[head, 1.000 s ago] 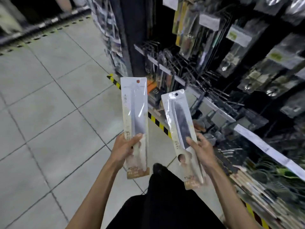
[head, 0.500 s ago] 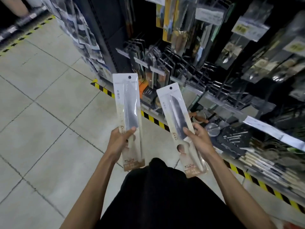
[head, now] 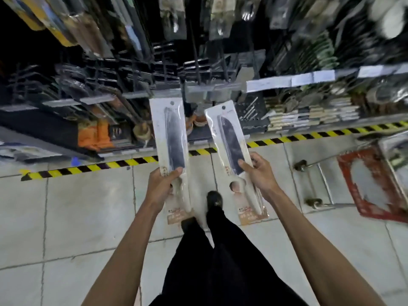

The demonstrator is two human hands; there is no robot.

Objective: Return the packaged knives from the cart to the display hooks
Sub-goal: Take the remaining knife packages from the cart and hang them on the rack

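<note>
Upright, glossy knife packs (head: 170,138), left hand (head: 161,186), right hand (head: 261,175)

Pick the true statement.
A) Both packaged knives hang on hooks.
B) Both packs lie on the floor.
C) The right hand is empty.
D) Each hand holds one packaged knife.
D: the left hand grips the left knife pack and the right hand grips the right knife pack.

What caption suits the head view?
Left hand holds the left knife pack, right hand the right knife pack, facing display hooks.

No legible text; print on left knife package (head: 171,138) and right knife package (head: 229,142) blurred; shelf price labels (head: 268,83), right of centre, unreadable.
</note>
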